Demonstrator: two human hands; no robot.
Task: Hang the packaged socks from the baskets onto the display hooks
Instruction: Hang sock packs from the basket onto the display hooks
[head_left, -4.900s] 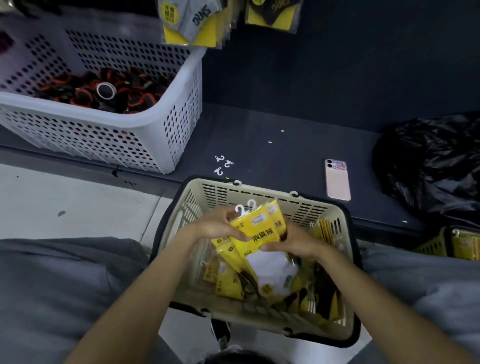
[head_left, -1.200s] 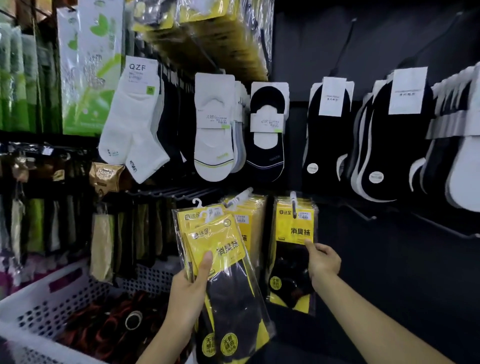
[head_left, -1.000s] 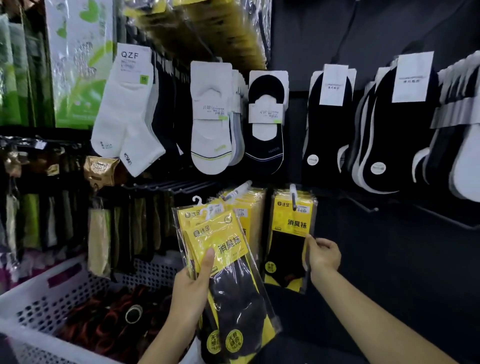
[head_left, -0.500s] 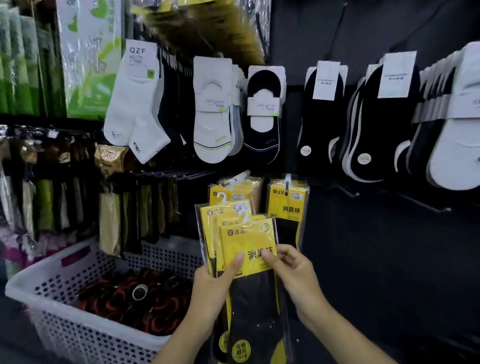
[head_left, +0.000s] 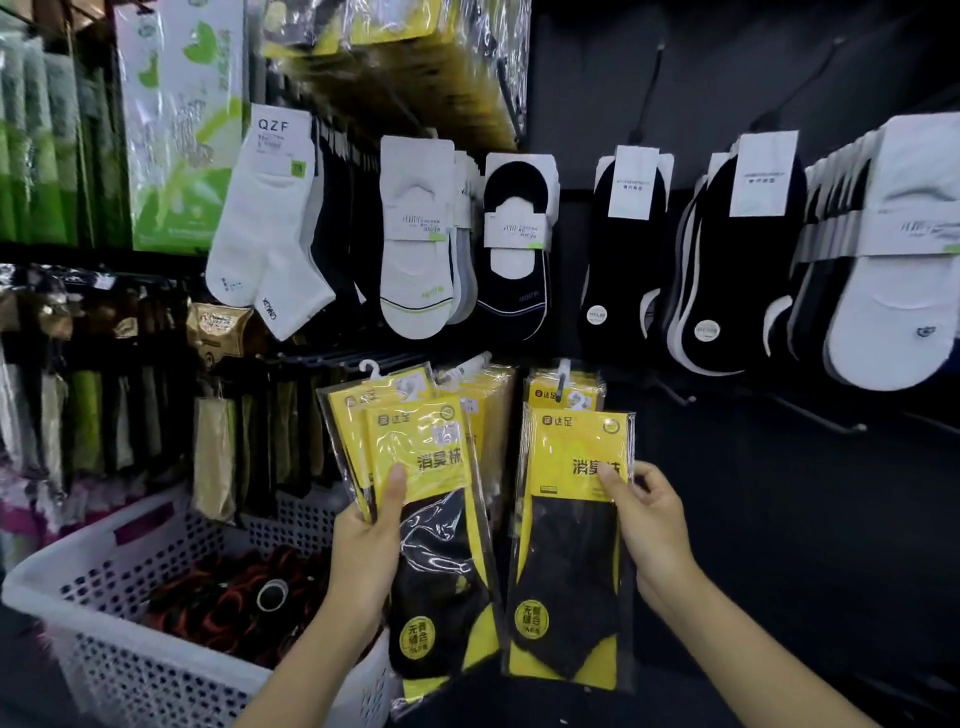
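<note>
The left hand (head_left: 363, 551) was noted gripping a stack of yellow sock packs (head_left: 431, 467), thumb across the front. The right hand (head_left: 649, 525) pinched a single pack (head_left: 571, 545), raised just below the display hook (head_left: 563, 374). A few hung packs (head_left: 566, 397) were seen there, so the held ones were judged outstanding. A white perforated basket (head_left: 130, 649) stood lower left, before a dark wall panel (head_left: 779, 519) hung with carded socks (head_left: 415, 249).

Stack of sock packs (head_left: 431, 519) left of single pack (head_left: 569, 551), both before hooked packs (head_left: 563, 395); basket (head_left: 130, 675) lower left.

"QZF" on white sock (head_left: 267, 223); "消臭袜" on yellow pack (head_left: 415, 441)
</note>
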